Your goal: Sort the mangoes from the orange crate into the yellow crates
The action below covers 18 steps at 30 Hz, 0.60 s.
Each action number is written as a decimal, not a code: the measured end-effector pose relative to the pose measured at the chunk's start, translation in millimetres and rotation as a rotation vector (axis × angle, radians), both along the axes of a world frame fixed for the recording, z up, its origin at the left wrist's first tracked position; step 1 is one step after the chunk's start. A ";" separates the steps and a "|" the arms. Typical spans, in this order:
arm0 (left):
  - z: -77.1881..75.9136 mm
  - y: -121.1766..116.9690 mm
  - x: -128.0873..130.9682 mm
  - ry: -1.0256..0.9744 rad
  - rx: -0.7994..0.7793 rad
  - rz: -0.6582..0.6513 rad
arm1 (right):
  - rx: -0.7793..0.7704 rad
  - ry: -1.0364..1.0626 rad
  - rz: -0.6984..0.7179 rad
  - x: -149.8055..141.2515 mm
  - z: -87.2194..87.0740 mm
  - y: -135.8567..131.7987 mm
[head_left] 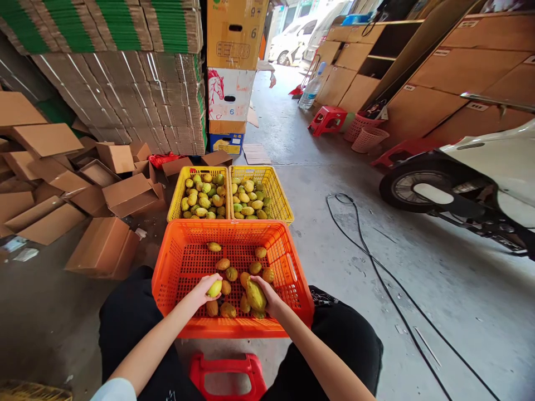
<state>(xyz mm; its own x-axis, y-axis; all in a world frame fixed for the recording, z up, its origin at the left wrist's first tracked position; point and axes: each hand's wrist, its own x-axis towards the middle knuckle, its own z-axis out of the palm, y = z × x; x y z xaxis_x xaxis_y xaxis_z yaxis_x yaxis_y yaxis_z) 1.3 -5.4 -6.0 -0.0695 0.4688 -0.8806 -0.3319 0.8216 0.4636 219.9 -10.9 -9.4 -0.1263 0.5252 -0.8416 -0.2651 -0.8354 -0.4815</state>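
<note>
An orange plastic crate (288, 267) sits on the floor between my knees, holding several yellow-green and brownish fruits (230, 273). My left hand (203, 291) is inside the crate, closed around a small yellow-green fruit (214, 288). My right hand (267, 297) is beside it, gripping a larger oblong yellow-green fruit (255, 296). Beyond the orange crate stand two yellow crates, the left yellow crate (175, 197) and the right yellow crate (281, 195), both well filled with yellow-green fruits.
Open cardboard boxes (104, 245) lie scattered on the left, with stacks of flat cardboard (125, 94) behind. A scooter (472, 184) stands at the right. A black cable (376, 262) runs over the concrete floor. A red stool (228, 376) is under me.
</note>
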 end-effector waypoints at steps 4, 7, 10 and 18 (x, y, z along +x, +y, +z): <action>-0.1 2.2 1.0 0.001 -0.054 0.060 | -0.042 0.104 -0.067 1.7 -7.3 2.4; -2.8 3.2 1.2 -0.066 -0.106 0.080 | -0.056 0.086 -0.082 1.2 -7.1 4.0; -6.7 3.7 0.0 -0.105 -0.128 0.058 | -0.072 0.063 -0.088 0.1 -5.2 4.4; -5.5 2.2 -0.9 -0.077 -0.028 -0.015 | -0.001 0.090 -0.083 2.0 -21.2 2.4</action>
